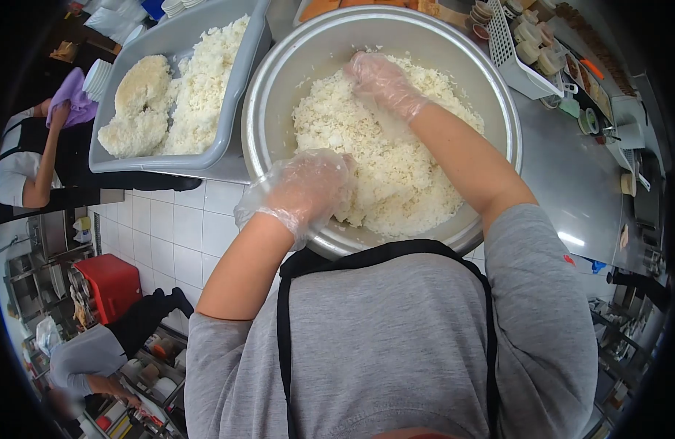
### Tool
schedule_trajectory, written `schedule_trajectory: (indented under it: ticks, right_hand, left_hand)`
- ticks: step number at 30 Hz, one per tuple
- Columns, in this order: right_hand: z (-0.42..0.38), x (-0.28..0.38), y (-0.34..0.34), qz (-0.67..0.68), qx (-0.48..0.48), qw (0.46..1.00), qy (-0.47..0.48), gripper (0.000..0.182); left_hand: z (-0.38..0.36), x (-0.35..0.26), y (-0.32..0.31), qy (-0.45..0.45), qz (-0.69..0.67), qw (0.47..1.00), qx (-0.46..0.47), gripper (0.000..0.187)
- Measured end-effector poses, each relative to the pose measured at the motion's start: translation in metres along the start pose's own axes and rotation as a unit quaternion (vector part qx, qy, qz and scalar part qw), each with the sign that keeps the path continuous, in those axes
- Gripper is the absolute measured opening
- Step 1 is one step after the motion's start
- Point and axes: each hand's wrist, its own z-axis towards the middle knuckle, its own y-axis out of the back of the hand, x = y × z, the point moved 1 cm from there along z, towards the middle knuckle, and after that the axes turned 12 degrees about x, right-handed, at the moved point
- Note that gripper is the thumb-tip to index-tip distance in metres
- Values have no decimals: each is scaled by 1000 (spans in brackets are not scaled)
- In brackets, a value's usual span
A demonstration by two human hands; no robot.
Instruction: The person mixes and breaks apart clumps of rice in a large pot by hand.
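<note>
A large round metal bowl [258,124] holds a big mound of white rice [403,175]. Clear plastic gloves cover both of my hands. At the bowl's near left rim, my left hand [308,189] reaches in, its fingertips against the rice and partly hidden. Farther back, my right hand [385,82] presses into the far side of the mound with its fingers bent down, their tips hidden in the rice. Whether either hand grips any rice cannot be made out.
Left of the bowl stands a grey tub [226,139] with more rice. A white basket [524,69] of small containers is at the back right on the steel counter [564,183]. Two other people are at the left, one holding a purple cloth [77,99]. A red box [118,285] stands lower left.
</note>
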Motion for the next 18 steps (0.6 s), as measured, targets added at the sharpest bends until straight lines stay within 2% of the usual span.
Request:
schedule_trajectory:
  ticks: [1, 2, 4, 6, 7, 9, 11, 13, 15, 16, 18]
  right_hand:
    - [7, -12, -9, 0, 1, 1000, 2, 24]
    - [12, -28, -20, 161, 4, 986, 41, 29]
    - [10, -21, -12, 315, 8, 946, 80, 36]
    - [-13, 26, 16, 103, 93, 990, 4, 42]
    - [-12, 30, 16, 104, 93, 990, 0, 42]
    - [-12, 35, 13, -68, 92, 993, 10, 46]
    - [-6, 19, -1, -47, 66, 997, 17, 45]
    - [-1, 11, -3, -26, 36, 999, 23, 44]
    - [2, 12, 0, 184, 30, 982, -13, 40]
    - [0, 17, 6, 182, 30, 983, -12, 40]
    - [-5, 31, 17, 29, 106, 994, -17, 38]
  left_hand:
    - [-1, -1, 8, 0, -6, 1000, 31, 31]
    - [-1, -2, 12, 0, -11, 998, 61, 32]
    - [2, 2, 12, -2, -21, 998, 56, 32]
    - [5, 2, 12, -10, -30, 998, 59, 33]
    - [5, 0, 14, -8, -32, 997, 66, 33]
    - [5, 0, 10, -6, -34, 996, 77, 33]
    - [7, 3, -1, -6, -41, 999, 26, 31]
    - [9, 4, -1, -11, -37, 998, 39, 31]
    - [8, 5, 0, -11, -32, 998, 49, 31]
    - [6, 4, 2, -22, -22, 998, 48, 31]
    - [4, 6, 6, -33, -12, 998, 43, 30]
